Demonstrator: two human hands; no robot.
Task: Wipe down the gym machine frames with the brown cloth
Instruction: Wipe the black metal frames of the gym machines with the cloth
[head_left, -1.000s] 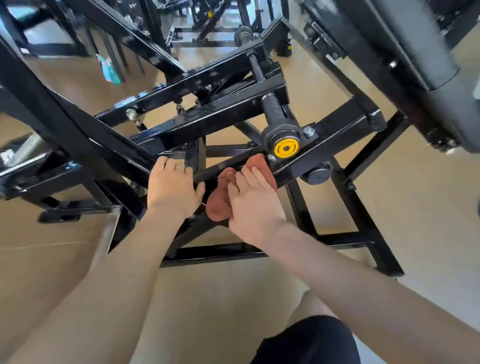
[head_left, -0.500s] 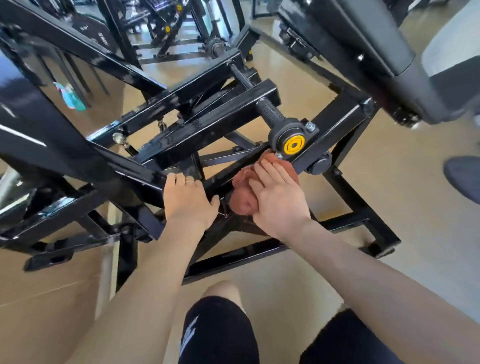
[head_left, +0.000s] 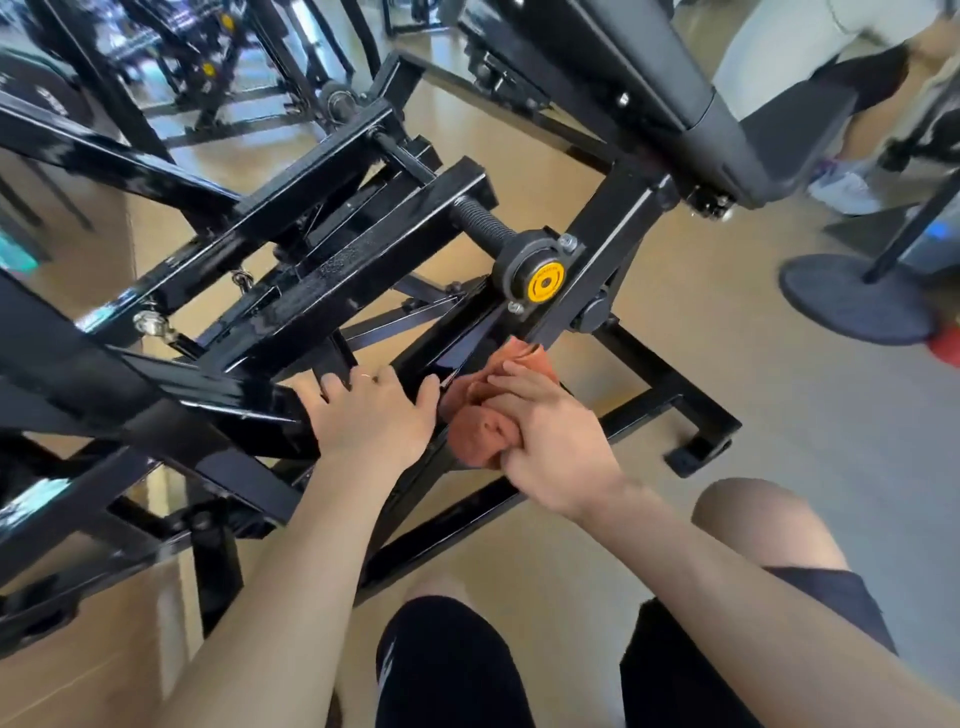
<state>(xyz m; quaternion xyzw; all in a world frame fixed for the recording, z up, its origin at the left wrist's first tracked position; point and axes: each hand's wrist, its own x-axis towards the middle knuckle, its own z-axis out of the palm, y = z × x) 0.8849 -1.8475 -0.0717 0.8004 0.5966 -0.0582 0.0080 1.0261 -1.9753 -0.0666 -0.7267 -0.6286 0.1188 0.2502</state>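
A black steel gym machine frame (head_left: 332, 280) fills the middle of the view, with a yellow-capped pivot (head_left: 544, 283) on a slanted bar. My right hand (head_left: 550, 436) grips the bunched brown cloth (head_left: 480, 428) and presses it against a lower slanted bar just below the pivot. My left hand (head_left: 371, 410) rests on a frame bar right beside the cloth, fingers draped over the bar's far edge; its fingertips are hidden.
A padded black seat (head_left: 737, 109) hangs over the upper right. A round black base (head_left: 852, 301) stands on the tan floor at right, near another person's legs and shoe (head_left: 841, 187). More black machines line the back left. My knees are below.
The view has swung so the frame sits higher and more to the right. My right hand has curled tighter around the cloth and drawn it slightly down the bar. My left hand stays on the frame.
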